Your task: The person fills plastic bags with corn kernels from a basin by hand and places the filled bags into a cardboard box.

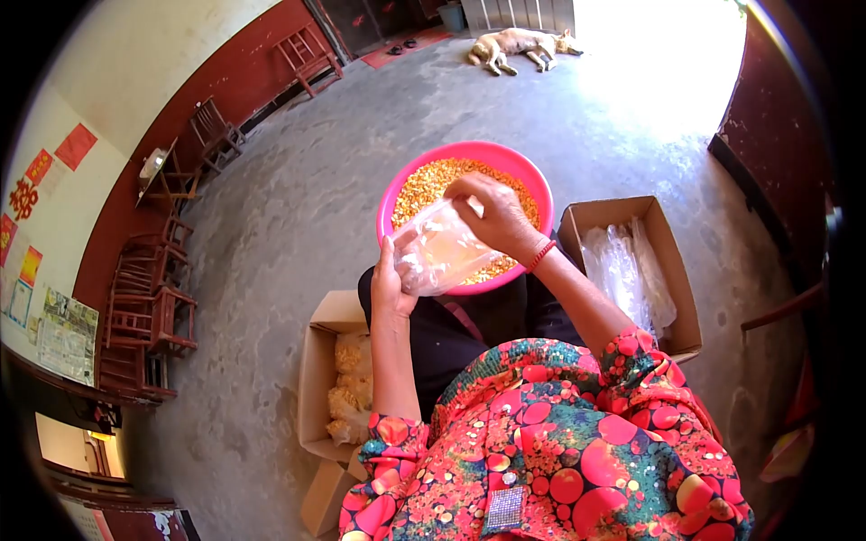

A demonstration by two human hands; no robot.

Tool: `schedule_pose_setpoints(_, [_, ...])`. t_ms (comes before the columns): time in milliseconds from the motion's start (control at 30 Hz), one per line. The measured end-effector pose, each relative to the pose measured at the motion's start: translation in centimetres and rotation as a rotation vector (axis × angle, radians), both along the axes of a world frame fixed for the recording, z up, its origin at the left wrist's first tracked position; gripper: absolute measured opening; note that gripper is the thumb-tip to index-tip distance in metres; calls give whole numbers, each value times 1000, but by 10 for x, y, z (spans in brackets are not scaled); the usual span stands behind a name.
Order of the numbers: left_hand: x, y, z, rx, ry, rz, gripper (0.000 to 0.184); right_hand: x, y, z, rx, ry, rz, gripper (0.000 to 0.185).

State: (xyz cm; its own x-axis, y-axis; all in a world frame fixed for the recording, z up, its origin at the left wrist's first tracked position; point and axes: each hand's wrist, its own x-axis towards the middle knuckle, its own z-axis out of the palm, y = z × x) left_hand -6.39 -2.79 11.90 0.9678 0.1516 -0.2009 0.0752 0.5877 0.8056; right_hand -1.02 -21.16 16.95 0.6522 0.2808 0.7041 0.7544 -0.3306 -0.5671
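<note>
A clear plastic bag is stretched between my two hands above a pink basin of loose yellow-orange corn kernels. My left hand holds the bag at its left side, thumb up along the edge and the other fingers partly hidden by the film. At the upper edge of the bag, my right hand is closed with its fingertips bent down onto the plastic. A red bracelet circles the right wrist. The bag looks thin and see-through; any contents are hard to make out.
To the right stands a cardboard box with clear plastic bags. Another cardboard box, at the left, holds filled bags of corn. A dog lies on the concrete floor ahead. Wooden chairs line the left wall.
</note>
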Motion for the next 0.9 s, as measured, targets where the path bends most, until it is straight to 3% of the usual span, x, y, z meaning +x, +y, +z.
schedule_pose_setpoints(33, [3,1,-2,-8,-12,-1,42,-5,2,1,-34,213,209,14])
schedule_pose_setpoints(67, [5,1,-2,-15,-24,-1,41,-4,6,-6,-110,-23,256,12])
schedule_pose_setpoints(167, [13,6,-4,-38,-120,-41,42,4,27,-63,-209,-111,165,14])
schedule_pose_setpoints(233, [13,7,5,-49,-138,-31,42,16,21,-87,-883,214,306,19])
schedule_pose_setpoints(267, [13,8,7,-63,-151,-21,43,16,22,-96,-1003,122,350,23])
schedule_pose_setpoints(300, [15,9,7,-61,-148,-21,43,19,20,-104,-1001,124,352,23])
schedule_pose_setpoints(367, [16,11,5,1,-179,-36,43,22,15,-109,-744,309,369,28])
schedule_pose_setpoints(433, [17,13,-2,22,-179,-18,48,23,19,-91,-371,99,216,42])
schedule_pose_setpoints(500, [22,14,-14,174,-250,80,48,35,26,-76,-275,-1,-2,52])
schedule_pose_setpoints(567, [23,10,-19,206,-295,145,48,53,31,-69,-158,-94,90,40])
schedule_pose_setpoints(633, [23,6,-20,235,-310,252,47,60,24,-45,-187,387,452,23])
schedule_pose_setpoints(667, [27,5,-25,232,-311,252,47,52,22,-31,-9,749,520,17])
schedule_pose_setpoints(733, [35,4,-38,314,-300,287,48,56,17,-35,158,733,360,18])
schedule_pose_setpoints(767, [31,-1,-34,321,-140,291,48,63,14,-44,264,727,264,19])
schedule_pose_setpoints(800, [38,1,-48,265,-166,287,48,68,9,-54,289,706,117,18])
schedule_pose_setpoints(867, [46,-1,-64,207,-197,277,48,91,-4,-105,-81,463,-206,15])
schedule_pose_setpoints(900, [44,-6,-64,-18,-219,231,49,91,-12,-113,-265,382,-316,16])
